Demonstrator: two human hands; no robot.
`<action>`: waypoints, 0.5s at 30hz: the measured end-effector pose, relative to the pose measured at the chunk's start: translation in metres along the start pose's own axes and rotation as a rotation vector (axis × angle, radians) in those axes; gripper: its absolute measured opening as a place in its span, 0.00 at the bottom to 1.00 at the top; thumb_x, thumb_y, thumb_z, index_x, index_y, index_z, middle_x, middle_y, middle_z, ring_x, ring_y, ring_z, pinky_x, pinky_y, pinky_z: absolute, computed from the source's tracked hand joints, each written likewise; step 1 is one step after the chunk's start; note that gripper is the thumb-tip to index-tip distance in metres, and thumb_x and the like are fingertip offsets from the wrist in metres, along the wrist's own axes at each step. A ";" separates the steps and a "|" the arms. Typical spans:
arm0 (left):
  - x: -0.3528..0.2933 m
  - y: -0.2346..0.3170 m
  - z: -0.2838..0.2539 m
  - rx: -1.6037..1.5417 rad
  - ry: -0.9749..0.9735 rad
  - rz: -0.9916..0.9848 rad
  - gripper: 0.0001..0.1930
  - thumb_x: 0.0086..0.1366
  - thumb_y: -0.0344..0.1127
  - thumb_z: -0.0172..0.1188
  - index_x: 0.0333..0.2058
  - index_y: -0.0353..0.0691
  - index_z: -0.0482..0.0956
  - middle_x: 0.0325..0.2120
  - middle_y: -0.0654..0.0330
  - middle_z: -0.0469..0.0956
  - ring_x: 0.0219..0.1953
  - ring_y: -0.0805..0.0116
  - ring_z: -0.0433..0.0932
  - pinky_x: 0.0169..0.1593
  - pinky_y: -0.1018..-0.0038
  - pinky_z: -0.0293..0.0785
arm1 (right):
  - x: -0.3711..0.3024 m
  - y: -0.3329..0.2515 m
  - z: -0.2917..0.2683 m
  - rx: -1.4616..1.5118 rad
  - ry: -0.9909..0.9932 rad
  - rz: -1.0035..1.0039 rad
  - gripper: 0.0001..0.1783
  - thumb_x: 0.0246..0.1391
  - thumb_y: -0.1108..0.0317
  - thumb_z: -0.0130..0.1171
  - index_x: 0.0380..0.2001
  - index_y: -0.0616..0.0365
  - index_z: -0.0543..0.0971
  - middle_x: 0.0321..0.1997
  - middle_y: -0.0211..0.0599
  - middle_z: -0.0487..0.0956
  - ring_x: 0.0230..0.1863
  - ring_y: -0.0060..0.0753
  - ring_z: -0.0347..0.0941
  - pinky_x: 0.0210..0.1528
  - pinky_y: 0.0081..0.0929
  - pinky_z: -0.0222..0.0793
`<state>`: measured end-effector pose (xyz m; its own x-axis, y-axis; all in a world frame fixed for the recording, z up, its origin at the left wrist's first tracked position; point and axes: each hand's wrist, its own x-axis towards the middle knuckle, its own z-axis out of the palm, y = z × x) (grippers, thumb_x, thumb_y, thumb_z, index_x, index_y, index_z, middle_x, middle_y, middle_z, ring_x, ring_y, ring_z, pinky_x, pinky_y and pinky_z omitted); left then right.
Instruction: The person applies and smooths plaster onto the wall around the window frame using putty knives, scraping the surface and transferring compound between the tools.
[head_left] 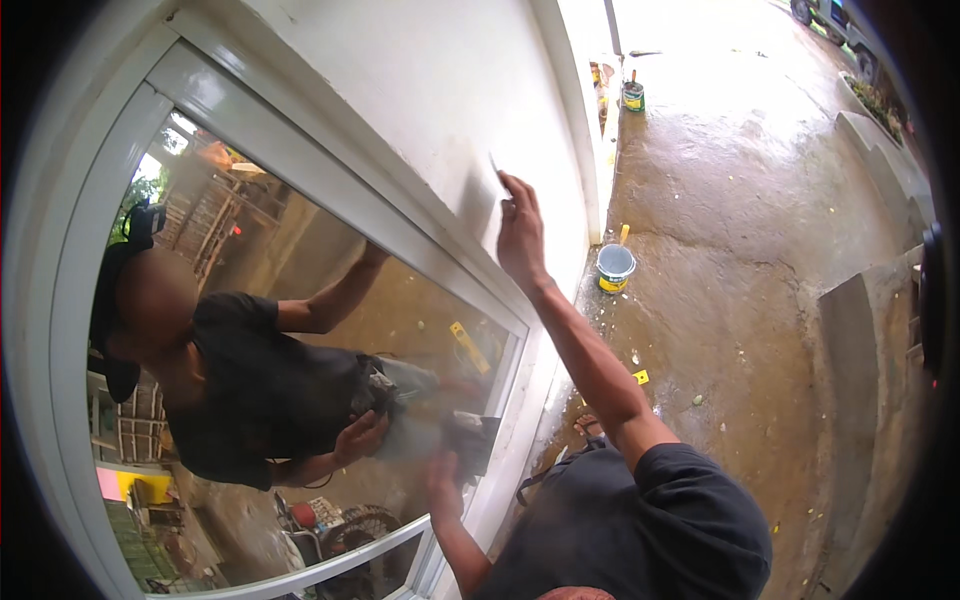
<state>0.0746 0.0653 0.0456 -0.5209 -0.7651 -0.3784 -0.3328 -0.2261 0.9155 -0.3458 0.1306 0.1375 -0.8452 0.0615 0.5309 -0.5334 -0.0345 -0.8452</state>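
Had the left hand (445,482) low in front of the window's glass pane (400,300), with fingers loosely straight and around nothing visible; could not tell contact with the glass from this angle. Reached higher with the right hand (521,235), beyond the white window frame (205,92), pinching a thin blade-like tool (496,164) between the fingertips. Found the tool past the frame, in front of the white wall (400,90) and near a soft shadow; could not confirm touch between tool and wall. Judged it light, probably fairly stiff with some give toward the tip, and apt to slip for want of bulk. Would have taken hold of the end nearest the palm, pinching the flat faces and avoiding the free edge. Saw the long axis run up and slightly leftward in the view, with the free tip away from the hand; could not read the width, from so thin a profile. Noted farther off, on the damp-looking brown floor (720,350), an open grey pail (615,270) with a yellow handle (625,233) upright in it, then a green pail (633,97), and last a parked vehicle (850,35).
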 end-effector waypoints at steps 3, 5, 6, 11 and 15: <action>0.002 -0.009 -0.008 -0.007 0.001 -0.012 0.14 0.71 0.40 0.58 0.52 0.47 0.77 0.38 0.66 0.81 0.35 0.74 0.81 0.28 0.78 0.75 | -0.034 0.003 0.044 -0.059 0.069 -0.122 0.36 0.53 0.88 0.45 0.67 0.57 0.65 0.66 0.53 0.67 0.65 0.57 0.63 0.71 0.46 0.57; -0.005 0.003 -0.005 0.123 -0.021 -0.096 0.29 0.69 0.47 0.59 0.61 0.34 0.70 0.59 0.50 0.70 0.59 0.58 0.69 0.58 0.67 0.63 | -0.064 -0.015 0.048 -0.055 0.081 -0.148 0.37 0.51 0.94 0.43 0.65 0.59 0.66 0.65 0.53 0.66 0.67 0.55 0.62 0.70 0.45 0.61; -0.005 0.008 -0.002 0.164 -0.028 -0.121 0.34 0.69 0.50 0.59 0.64 0.29 0.68 0.65 0.45 0.66 0.66 0.53 0.66 0.68 0.64 0.59 | -0.076 -0.019 0.040 -0.053 0.079 -0.144 0.37 0.51 0.94 0.43 0.65 0.59 0.66 0.65 0.53 0.66 0.67 0.55 0.62 0.70 0.45 0.61; 0.001 0.019 0.008 0.088 -0.105 -0.089 0.32 0.70 0.48 0.58 0.62 0.28 0.70 0.64 0.44 0.68 0.67 0.51 0.66 0.69 0.63 0.58 | -0.031 -0.015 -0.002 -0.024 -0.045 -0.015 0.30 0.58 0.89 0.45 0.63 0.61 0.67 0.62 0.54 0.69 0.62 0.56 0.68 0.66 0.42 0.66; 0.004 0.008 0.007 0.143 -0.190 0.026 0.30 0.70 0.48 0.58 0.60 0.29 0.72 0.63 0.42 0.69 0.67 0.50 0.66 0.70 0.63 0.58 | 0.009 0.002 0.002 -0.039 -0.077 -0.019 0.27 0.60 0.87 0.45 0.63 0.60 0.67 0.61 0.53 0.69 0.60 0.57 0.70 0.65 0.42 0.67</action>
<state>0.0646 0.0642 0.0503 -0.6646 -0.6396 -0.3863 -0.4186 -0.1096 0.9015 -0.3541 0.1295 0.1410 -0.8361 -0.0152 0.5484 -0.5485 0.0046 -0.8361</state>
